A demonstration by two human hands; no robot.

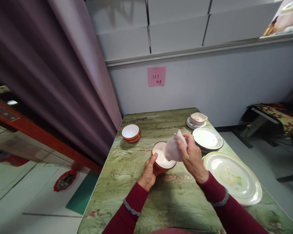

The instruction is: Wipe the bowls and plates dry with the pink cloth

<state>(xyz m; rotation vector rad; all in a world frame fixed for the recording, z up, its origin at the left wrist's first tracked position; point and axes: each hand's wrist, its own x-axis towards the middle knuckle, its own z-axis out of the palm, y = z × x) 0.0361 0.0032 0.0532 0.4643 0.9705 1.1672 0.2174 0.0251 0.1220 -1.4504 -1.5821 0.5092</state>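
A bowl [160, 156], white inside with a dark rim and red outside, is tilted above the middle of the table. My left hand [148, 171] grips its left side, thumb over the rim and fingers beneath. In my right hand [192, 157] a thin whitish-pink cloth [173, 148] is pinched; its lower end hangs at the bowl's right rim and overlaps the opening. Whether the cloth touches the inside, I cannot tell. Off to the left stands a stack of similar bowls [131, 132], white inside with orange-red outsides.
Along the right edge of the green wood-patterned table [122, 182] lie a large oval platter [234, 178], stacked round plates [207, 139], and small plates [190, 123] under a squarish dish [198, 117]. A purple curtain [70, 65] hangs left; a wall [185, 84] stands behind.
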